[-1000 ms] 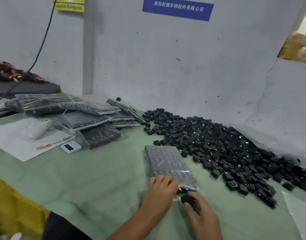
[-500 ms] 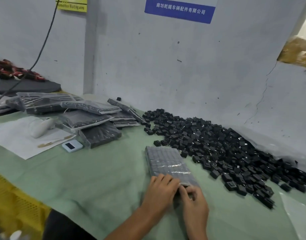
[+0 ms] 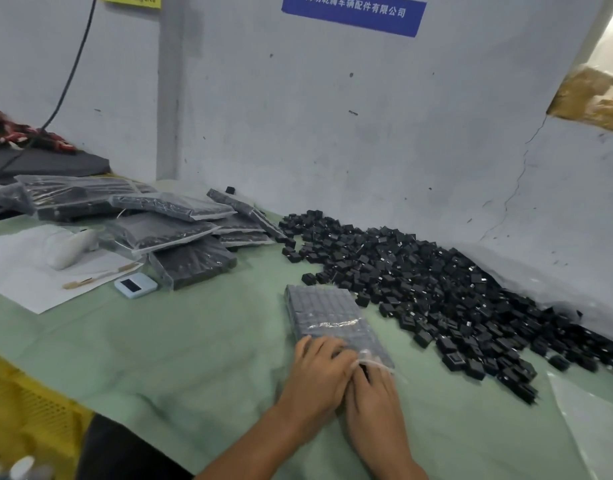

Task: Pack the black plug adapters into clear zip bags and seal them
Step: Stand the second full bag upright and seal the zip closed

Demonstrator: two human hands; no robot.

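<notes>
On the green tabletop (image 3: 194, 341), just beside the loose adapters (image 3: 436, 289), the filled zip bag (image 3: 327, 311) lies flat, the left hand (image 3: 319, 379) pressing it steady with straight fingers while the right hand (image 3: 376, 408), grip pinching its mouth, seemingly works the seal.

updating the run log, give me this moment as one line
step: closing bag | left hand: presses near end of filled zip bag | right hand: pinches its mouth | loose adapters: piled right of bag | sealed: cannot tell
</notes>
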